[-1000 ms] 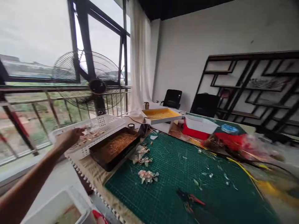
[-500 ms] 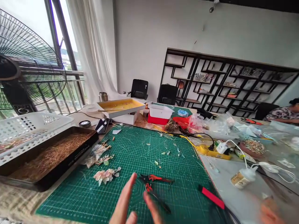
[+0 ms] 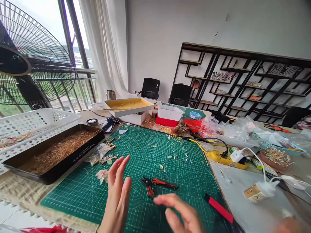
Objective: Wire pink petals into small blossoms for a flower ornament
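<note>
My left grip (image 3: 117, 194) and right grip (image 3: 178, 210), both open and empty, now sit higher over one pair of red-handled pruning shears (image 3: 153, 185) on the green cutting mat (image 3: 175, 158).

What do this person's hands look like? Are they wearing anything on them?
Both are bare: the left hand and the right hand have no gloves, and no rings, watch or bracelet show, though the right is blurred. No sleeve is in view. The fingers look long and slim.
</note>
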`<state>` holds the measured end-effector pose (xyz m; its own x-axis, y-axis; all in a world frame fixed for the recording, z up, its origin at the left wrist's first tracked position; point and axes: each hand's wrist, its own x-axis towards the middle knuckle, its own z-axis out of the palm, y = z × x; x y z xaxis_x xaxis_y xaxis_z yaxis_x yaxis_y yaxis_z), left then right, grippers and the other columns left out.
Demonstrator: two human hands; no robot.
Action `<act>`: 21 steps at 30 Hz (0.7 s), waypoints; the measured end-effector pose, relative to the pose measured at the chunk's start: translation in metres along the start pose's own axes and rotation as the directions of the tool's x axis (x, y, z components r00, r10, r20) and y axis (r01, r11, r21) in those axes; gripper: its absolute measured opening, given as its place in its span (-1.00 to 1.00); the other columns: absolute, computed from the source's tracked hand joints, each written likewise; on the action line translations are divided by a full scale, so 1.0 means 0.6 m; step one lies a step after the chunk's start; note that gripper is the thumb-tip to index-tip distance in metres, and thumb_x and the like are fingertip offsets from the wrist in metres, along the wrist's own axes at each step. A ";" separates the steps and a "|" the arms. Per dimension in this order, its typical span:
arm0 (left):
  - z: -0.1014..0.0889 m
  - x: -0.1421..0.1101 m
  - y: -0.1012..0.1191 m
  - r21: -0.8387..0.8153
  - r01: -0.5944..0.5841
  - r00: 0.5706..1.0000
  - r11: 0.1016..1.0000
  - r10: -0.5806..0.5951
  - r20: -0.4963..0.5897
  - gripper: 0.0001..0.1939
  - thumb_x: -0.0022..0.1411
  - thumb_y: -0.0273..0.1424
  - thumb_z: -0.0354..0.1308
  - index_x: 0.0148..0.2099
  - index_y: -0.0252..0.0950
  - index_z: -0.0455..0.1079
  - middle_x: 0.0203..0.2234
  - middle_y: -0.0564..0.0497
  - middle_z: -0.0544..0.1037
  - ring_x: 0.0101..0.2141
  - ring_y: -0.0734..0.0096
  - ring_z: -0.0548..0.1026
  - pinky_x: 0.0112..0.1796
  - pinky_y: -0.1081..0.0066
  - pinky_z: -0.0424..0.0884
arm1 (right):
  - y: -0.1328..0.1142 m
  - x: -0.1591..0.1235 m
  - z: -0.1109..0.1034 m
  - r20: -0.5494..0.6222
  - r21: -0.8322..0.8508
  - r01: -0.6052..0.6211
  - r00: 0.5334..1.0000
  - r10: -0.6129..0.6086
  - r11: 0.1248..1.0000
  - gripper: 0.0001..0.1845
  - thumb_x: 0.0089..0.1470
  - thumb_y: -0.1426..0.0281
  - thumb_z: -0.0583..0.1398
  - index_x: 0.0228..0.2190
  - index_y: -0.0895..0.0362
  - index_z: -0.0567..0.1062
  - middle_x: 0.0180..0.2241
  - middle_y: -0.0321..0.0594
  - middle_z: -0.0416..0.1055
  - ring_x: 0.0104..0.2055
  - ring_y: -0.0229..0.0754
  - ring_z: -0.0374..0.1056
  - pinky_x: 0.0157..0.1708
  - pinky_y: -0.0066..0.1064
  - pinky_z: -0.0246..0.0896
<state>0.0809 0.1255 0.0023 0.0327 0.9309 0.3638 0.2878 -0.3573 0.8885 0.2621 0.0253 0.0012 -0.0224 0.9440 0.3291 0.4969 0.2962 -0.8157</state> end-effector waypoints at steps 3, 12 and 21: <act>-0.014 0.006 -0.025 0.157 -0.014 1.000 0.988 0.015 -0.003 -0.57 0.35 -0.12 -0.10 0.22 0.00 0.22 0.20 -0.05 0.17 0.24 0.08 0.13 0.21 -0.13 0.10 | 0.062 0.047 -0.104 -0.081 -0.551 -0.051 0.997 0.007 0.833 -0.67 0.30 0.24 0.01 -0.06 -0.02 0.50 -0.07 -0.19 0.52 -0.03 -0.13 0.44 -0.07 -0.33 0.40; -0.076 -0.026 -0.100 0.301 -0.041 0.999 0.953 0.034 0.030 -0.66 0.33 -0.14 -0.02 0.07 -0.06 0.37 0.07 -0.06 0.35 0.12 0.10 0.31 0.14 -0.05 0.22 | 0.204 0.171 -0.152 0.040 -0.841 0.059 0.998 -0.047 0.538 -0.88 0.13 0.45 0.16 -0.26 0.14 0.50 -0.23 -0.13 0.44 -0.14 -0.03 0.36 -0.15 -0.15 0.30; -0.152 -0.040 -0.102 0.340 0.060 0.998 0.938 -0.064 0.002 -0.65 0.31 -0.13 0.00 0.01 -0.13 0.44 -0.03 -0.08 0.48 -0.01 0.16 0.47 0.03 0.10 0.41 | 0.195 0.131 -0.141 0.057 -0.889 0.154 0.971 -0.231 0.431 -0.62 0.30 0.28 -0.10 -0.36 0.10 0.44 -0.30 0.02 0.47 -0.24 0.10 0.33 -0.32 -0.09 0.20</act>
<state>-0.0250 0.1184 -0.0351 0.0162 0.9520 0.3055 0.5978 -0.2541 0.7603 0.3917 0.1216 -0.0281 -0.1859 0.8570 0.4807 0.9819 0.1442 0.1226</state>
